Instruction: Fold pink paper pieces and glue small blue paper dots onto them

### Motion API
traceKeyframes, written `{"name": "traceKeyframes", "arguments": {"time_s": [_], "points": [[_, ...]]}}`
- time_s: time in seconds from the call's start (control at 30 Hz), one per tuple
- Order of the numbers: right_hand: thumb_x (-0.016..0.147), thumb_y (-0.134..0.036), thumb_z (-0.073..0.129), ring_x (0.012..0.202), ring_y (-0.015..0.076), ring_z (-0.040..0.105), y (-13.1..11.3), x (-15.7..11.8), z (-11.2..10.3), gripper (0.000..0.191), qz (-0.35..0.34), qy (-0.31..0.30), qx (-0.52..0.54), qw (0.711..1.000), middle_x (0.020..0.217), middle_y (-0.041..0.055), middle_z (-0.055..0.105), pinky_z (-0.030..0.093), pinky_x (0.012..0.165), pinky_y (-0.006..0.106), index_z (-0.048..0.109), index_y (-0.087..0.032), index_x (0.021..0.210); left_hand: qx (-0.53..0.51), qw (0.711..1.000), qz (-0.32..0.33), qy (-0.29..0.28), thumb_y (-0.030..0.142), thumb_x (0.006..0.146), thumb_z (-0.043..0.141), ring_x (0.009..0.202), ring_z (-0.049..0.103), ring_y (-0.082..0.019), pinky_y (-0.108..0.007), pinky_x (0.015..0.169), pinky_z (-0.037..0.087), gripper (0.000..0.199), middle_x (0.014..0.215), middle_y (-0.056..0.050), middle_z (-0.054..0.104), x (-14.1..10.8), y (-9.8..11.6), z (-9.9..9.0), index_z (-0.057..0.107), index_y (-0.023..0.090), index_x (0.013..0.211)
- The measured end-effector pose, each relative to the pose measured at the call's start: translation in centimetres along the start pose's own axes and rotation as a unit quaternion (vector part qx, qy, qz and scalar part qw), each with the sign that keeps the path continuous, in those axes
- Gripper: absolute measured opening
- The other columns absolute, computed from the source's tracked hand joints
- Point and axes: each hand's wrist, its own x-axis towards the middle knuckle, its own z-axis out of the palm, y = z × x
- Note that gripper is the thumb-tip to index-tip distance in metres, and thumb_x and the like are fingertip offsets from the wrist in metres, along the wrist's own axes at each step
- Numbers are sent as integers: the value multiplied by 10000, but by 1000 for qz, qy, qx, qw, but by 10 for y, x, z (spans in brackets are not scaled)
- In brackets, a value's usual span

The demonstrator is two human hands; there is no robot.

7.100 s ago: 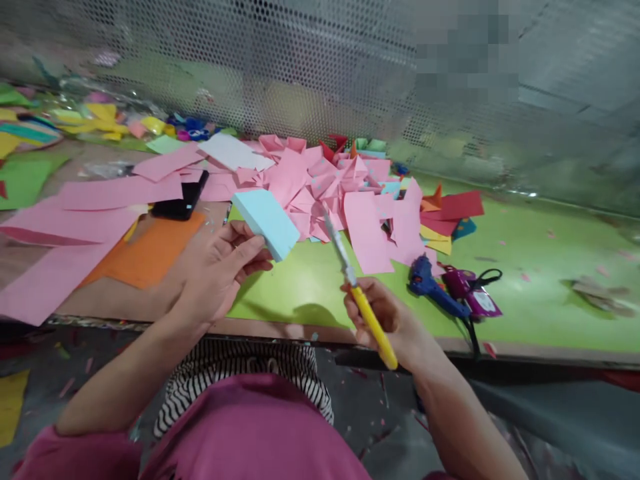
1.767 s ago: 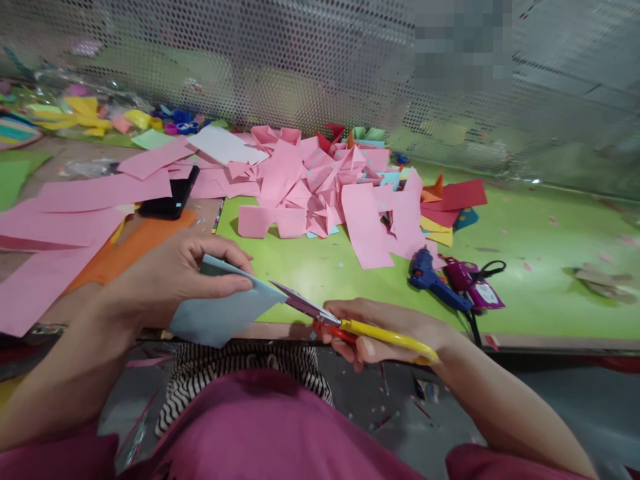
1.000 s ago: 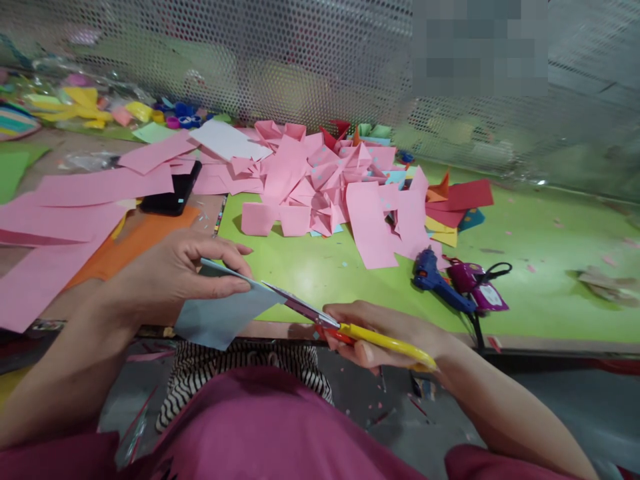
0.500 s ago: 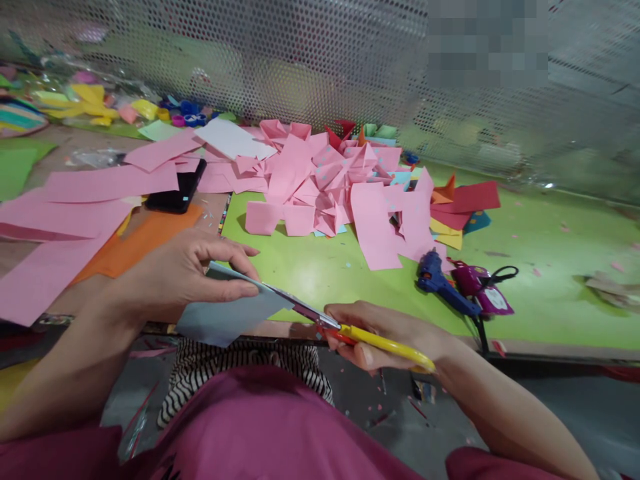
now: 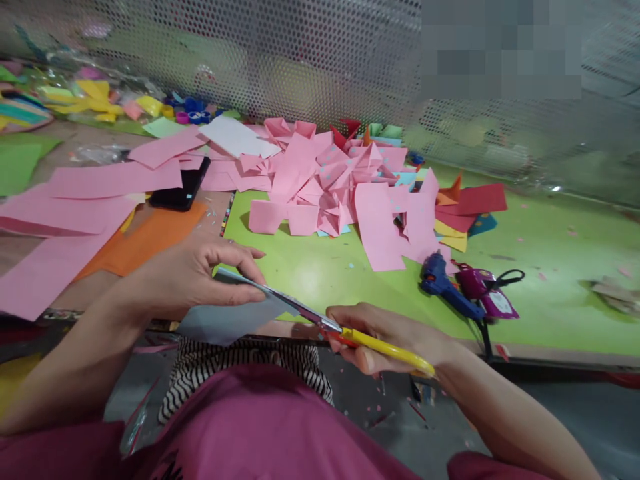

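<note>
A perforated metal panel [image 5: 320, 60] spans the top of the frame. Below it the table [image 5: 550, 293] runs from edge to edge, its top bright green from the centre to the right and brown on the left. At the bottom centre is the person's magenta shirt [image 5: 270, 427], with striped trousers [image 5: 197, 373] just above it. A heap of pink paper [image 5: 310, 173], some pieces folded, fills the upper centre, and long pink strips [image 5: 60, 217] overlap at the left.

The left hand [image 5: 205, 277], left of centre, pinches the blue paper [image 5: 225, 323] between thumb and fingers. The right hand [image 5: 383, 333], right of centre, grips the scissors [image 5: 387, 350] by their yellow and red handles. The blue paper is low in the centre-left, at the table's near edge; the blades lie along its upper edge, their tips close to the left thumb. How far they have cut is hard to tell.

Orange paper [image 5: 145, 237] lies behind the left wrist, and a white sheet [image 5: 237, 138] rests at the upper left of the heap. A blue glue gun [image 5: 445, 287] lies right of centre, just beside a purple pouch [image 5: 493, 293]. The black phone [image 5: 183, 190], left of the heap, is partly under a pink strip.
</note>
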Motion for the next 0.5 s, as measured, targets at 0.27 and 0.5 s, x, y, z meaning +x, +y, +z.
{"name": "traceKeyframes", "arguments": {"time_s": [0.27, 0.5], "points": [[731, -777, 720, 524, 51, 422, 1, 3, -1, 640, 6, -5, 2, 1000, 686, -52, 534, 314, 438, 174, 559, -172, 864, -7, 999, 6, -40, 455, 767, 773, 1090, 715, -243, -364, 990, 540, 177, 729, 12, 753, 1, 1, 1, 794, 280, 760], [789, -718, 713, 555, 58, 381, -3, 4, 1, 579, -14, 3, -19, 1000, 674, -61, 491, 290, 466, 180, 557, -171, 899, -46, 997, -31, -57, 495, 752, 770, 887, 727, -199, -253, 750, 550, 245, 846, 5, 773, 2, 6, 1, 797, 262, 822]]}}
